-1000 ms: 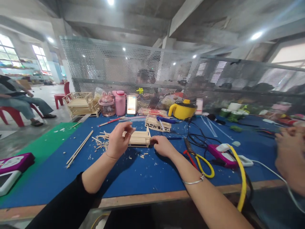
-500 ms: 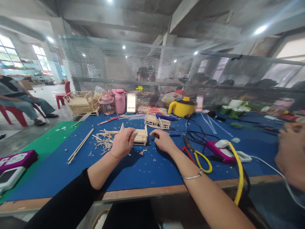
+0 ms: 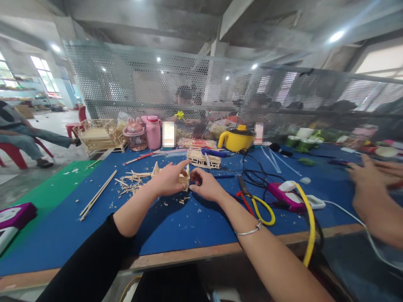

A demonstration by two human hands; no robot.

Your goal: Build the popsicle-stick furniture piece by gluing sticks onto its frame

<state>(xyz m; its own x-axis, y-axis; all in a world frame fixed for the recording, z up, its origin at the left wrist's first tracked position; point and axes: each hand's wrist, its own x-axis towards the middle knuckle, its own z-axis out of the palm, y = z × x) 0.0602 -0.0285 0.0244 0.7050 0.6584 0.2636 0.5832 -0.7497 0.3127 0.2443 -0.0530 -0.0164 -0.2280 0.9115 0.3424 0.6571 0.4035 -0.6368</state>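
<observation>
A small model made of pale wooden sticks (image 3: 183, 179) rests on the blue table mat (image 3: 176, 226). My left hand (image 3: 168, 180) covers its left side, fingers curled around it and the index finger stretched over its top. My right hand (image 3: 205, 186) meets it from the right, with thumb and fingers pinched at the model's right end. Most of the model is hidden behind my left hand. Loose stick offcuts (image 3: 132, 184) lie just left of it.
Yellow-handled pliers (image 3: 258, 207), a purple glue gun (image 3: 288, 197) and black cables lie to the right. Long sticks (image 3: 97, 195) lie to the left. A second stick model (image 3: 203, 158), pink bottles and a yellow pot (image 3: 236, 140) stand behind. Another person's hand (image 3: 374, 197) is at far right.
The model has turned, now showing less of its length behind my left hand. My left index finger has stretched out over it and my right hand has closed in on its right end.
</observation>
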